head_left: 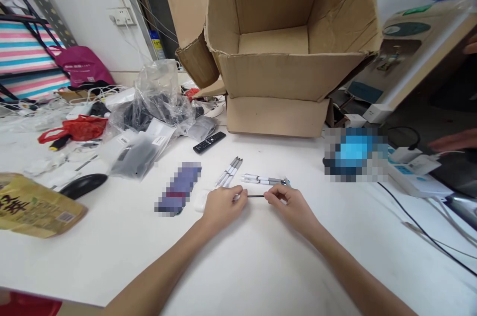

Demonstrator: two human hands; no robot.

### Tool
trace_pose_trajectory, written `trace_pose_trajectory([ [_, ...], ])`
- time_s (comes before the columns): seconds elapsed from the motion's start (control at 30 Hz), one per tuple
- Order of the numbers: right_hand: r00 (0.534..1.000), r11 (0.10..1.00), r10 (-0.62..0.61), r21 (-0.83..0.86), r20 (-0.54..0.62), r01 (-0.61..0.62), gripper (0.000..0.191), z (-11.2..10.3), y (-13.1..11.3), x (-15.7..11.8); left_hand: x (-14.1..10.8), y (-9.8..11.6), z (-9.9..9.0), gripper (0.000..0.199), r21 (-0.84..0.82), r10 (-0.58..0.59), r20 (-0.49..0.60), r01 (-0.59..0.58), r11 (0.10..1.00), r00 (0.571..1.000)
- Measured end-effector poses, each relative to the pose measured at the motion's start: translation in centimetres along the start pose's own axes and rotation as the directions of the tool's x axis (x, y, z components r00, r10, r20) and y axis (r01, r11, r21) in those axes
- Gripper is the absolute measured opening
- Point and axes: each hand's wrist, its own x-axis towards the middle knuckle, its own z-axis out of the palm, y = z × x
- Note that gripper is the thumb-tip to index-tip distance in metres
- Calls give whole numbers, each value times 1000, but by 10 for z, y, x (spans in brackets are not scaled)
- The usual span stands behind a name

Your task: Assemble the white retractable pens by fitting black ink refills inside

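Between my two hands a thin dark pen refill (256,196) is stretched level, just above the white table. My left hand (222,205) pinches its left end with thumb and forefinger. At the other end, the fingertips of my right hand (292,208) are closed on it. Just beyond the hands lie several white-and-grey pens (228,172), side by side and slanting away. More pens (261,179) lie crosswise in front of my right hand. A white rounded object (200,200) is partly hidden behind my left hand.
A large open cardboard box (276,77) stands at the back. Left lie a blurred phone-like item (180,189), a remote (209,142), plastic-wrapped packets (137,154) and a yellow pouch (37,206). Right are a power strip (417,177), a black cable (406,221) and another person's hand (456,140).
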Motion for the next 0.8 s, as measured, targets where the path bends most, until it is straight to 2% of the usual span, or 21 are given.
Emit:
trace_pose_trajectory([
  [0.13, 999, 999, -32, -2, -9, 32, 25, 3, 0, 0, 0, 0, -1, 38, 33, -2, 17, 1, 999, 1000],
  [0.3, 995, 996, -91, 25, 48, 90, 13, 8, -2, -4, -4, 2, 4, 37, 8, 109, 125, -111, 994, 986],
  [0.53, 994, 995, -104, 0, 41, 104, 19, 12, -4, -6, -3, 3, 4, 38, 15, 107, 127, -110, 994, 986],
  [0.6, 995, 995, -102, -18, -9, 102, 24, 6, -3, -3, -1, 2, 2, 39, 17, 86, 108, -88, 996, 990],
  [0.7, 984, 993, -99, -74, -147, 89, 30, -9, 3, 5, 1, 0, 2, 40, 23, 59, 80, -61, 998, 995],
  [0.8, 937, 989, -92, -144, -337, 45, 32, -27, 15, 15, 2, -2, 4, 40, 32, 65, 63, -67, 997, 996],
])
